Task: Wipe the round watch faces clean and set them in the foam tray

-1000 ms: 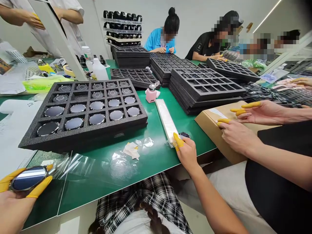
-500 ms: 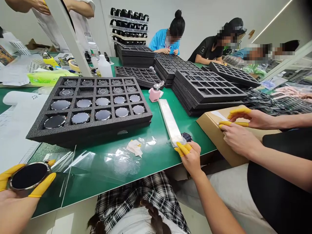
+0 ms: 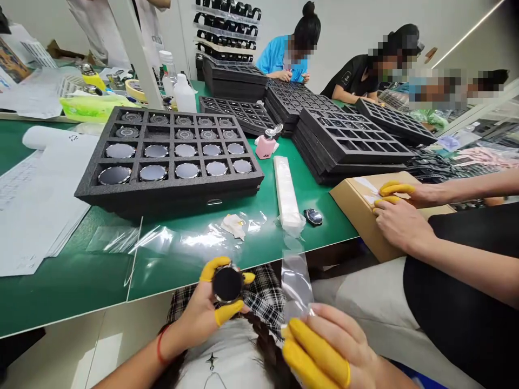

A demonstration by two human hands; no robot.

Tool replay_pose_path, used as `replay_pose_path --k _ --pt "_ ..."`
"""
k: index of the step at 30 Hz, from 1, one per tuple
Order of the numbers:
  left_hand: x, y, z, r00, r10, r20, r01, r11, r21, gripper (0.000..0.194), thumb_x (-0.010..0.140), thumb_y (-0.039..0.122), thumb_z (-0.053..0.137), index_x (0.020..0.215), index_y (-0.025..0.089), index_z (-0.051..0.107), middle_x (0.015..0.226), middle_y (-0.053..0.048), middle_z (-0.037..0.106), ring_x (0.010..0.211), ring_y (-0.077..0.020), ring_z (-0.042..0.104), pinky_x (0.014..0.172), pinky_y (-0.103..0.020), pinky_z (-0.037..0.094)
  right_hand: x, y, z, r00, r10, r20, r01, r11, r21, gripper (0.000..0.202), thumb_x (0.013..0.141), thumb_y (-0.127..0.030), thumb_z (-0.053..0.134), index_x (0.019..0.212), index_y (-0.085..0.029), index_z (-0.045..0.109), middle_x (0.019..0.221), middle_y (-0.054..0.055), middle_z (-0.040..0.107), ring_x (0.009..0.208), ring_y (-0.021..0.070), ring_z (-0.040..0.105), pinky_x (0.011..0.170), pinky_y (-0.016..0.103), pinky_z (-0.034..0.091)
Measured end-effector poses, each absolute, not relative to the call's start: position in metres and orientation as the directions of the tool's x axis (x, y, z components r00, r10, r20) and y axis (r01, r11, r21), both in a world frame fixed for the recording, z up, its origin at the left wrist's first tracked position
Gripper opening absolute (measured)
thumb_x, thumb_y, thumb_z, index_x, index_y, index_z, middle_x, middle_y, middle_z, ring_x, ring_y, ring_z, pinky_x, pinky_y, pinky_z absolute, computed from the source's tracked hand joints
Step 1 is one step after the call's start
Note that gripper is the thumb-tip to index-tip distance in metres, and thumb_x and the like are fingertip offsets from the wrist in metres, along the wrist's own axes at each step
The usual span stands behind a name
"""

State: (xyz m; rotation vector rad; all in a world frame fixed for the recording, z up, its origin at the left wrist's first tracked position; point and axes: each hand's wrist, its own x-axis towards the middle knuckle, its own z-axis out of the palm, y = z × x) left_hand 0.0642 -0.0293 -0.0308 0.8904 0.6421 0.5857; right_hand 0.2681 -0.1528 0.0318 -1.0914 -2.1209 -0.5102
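While the left hand [image 3: 203,307] grips a round watch body [image 3: 227,284] by its rim, dark face up, the right hand [image 3: 334,346] pinches the near end of a clear film strip [image 3: 297,275]. The watch body is above the person's lap, just off the edge of the green table [image 3: 182,275]. The edge hold, with yellow finger covers [image 3: 230,312] at the rim, probably spares the face from prints; gripping only the strip's end probably does the same for the film.

The strip runs toward the near end of a white wrapped pack [image 3: 287,190]; whether it is joined there cannot be told. A second watch body [image 3: 313,216] lies just beside that pack. Beyond stands a black foam tray [image 3: 174,195], whose compartments presumably keep the watch bodies apart, and to its right a pink bottle [image 3: 265,147]. At the right, a co-worker's hands [image 3: 401,222] rest on a cardboard box [image 3: 357,201].

Half a second earlier, the left hand held its watch body far to the left, and the right hand was at the pack's near end; now both are close together before the person's body.
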Motion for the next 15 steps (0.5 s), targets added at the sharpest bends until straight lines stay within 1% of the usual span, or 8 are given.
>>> replay_pose_path --k 2,4,7,10,12,13,14,15 --pt "0.076 -0.029 -0.036 0.738 0.622 -0.26 -0.203 0.573 0.794 0.069 0.073 0.026 0.08 0.124 0.03 0.033 0.119 -0.009 0.067 0.075 -0.0221 0.077 0.074 -0.037 0.064 0.255 -0.151 0.033 -0.502 0.5 0.706 0.737 0.674 0.047 0.03 0.093 -0.016 0.045 0.077 -0.025 0.069 0.074 -0.001 0.071 0.08 0.0132 0.063 0.087 0.024 0.053" --pt "0.084 -0.024 -0.036 0.768 0.59 -0.249 -0.214 0.602 0.769 0.07 0.075 0.031 0.079 0.126 0.029 0.031 0.114 -0.009 0.069 0.067 -0.0204 0.076 0.07 -0.035 0.063 0.244 -0.147 0.033 -0.595 0.475 0.648 0.652 0.757 0.045 0.021 0.089 -0.018 0.054 0.073 -0.025 0.067 0.078 -0.002 0.072 0.075 0.0122 0.063 0.076 0.021 0.055" --pt "0.094 -0.017 -0.029 0.803 0.541 -0.252 -0.168 0.611 0.774 0.069 0.074 0.032 0.079 0.124 0.027 0.031 0.103 -0.008 0.072 0.067 -0.0217 0.075 0.062 -0.031 0.06 0.226 -0.138 0.03 -0.697 0.383 0.606 0.509 0.859 0.043 0.022 0.087 -0.02 0.056 0.068 -0.023 0.066 0.075 -0.001 0.069 0.064 0.0111 0.059 0.066 0.02 0.055" --pt "0.101 -0.017 -0.023 0.836 0.489 -0.25 -0.111 0.596 0.795 0.064 0.072 0.028 0.079 0.119 0.025 0.035 0.101 -0.008 0.073 0.074 -0.0233 0.076 0.065 -0.032 0.059 0.208 -0.131 0.03 -0.748 0.3 0.592 0.391 0.92 0.029 0.026 0.086 -0.016 0.055 0.065 -0.022 0.068 0.072 0.001 0.066 0.06 0.0117 0.056 0.065 0.023 0.054" --pt "0.1 -0.017 -0.022 0.827 0.519 -0.218 -0.133 0.557 0.82 0.06 0.072 0.026 0.079 0.115 0.023 0.038 0.097 -0.007 0.073 0.083 -0.0234 0.075 0.071 -0.032 0.059 0.199 -0.129 0.034 -0.764 0.298 0.573 0.343 0.939 -0.03 0.029 0.085 -0.014 0.056 0.06 -0.023 0.066 0.074 0.002 0.066 0.061 0.0116 0.056 0.067 0.023 0.054" --pt "0.097 -0.016 -0.023 0.811 0.549 -0.201 -0.157 0.537 0.829 0.058 0.072 0.024 0.079 0.114 0.023 0.039 0.095 -0.006 0.073 0.088 -0.0229 0.075 0.075 -0.032 0.058 0.196 -0.128 0.038 -0.76 0.316 0.568 0.33 0.94 -0.081 0.03 0.086 -0.014 0.056 0.058 -0.023 0.065 0.074 0.002 0.067 0.061 0.0116 0.056 0.068 0.022 0.054" --pt "0.093 -0.013 -0.023 0.793 0.578 -0.191 -0.178 0.52 0.835 0.057 0.073 0.023 0.078 0.114 0.023 0.039 0.095 -0.005 0.073 0.089 -0.0218 0.074 0.076 -0.031 0.058 0.195 -0.128 0.043 -0.741 0.344 0.577 0.314 0.937 -0.154 0.031 0.088 -0.015 0.055 0.059 -0.023 0.065 0.071 0.001 0.066 0.059 0.0114 0.056 0.067 0.022 0.055" --pt "0.086 -0.01 -0.023 0.781 0.595 -0.19 -0.181 0.507 0.843 0.057 0.073 0.023 0.078 0.114 0.024 0.039 0.095 -0.004 0.072 0.085 -0.0203 0.075 0.074 -0.029 0.059 0.195 -0.126 0.05 -0.693 0.413 0.591 0.32 0.911 -0.261 0.029 0.089 -0.017 0.055 0.063 -0.024 0.066 0.067 0.0 0.065 0.057 0.0111 0.057 0.064 0.021 0.055"
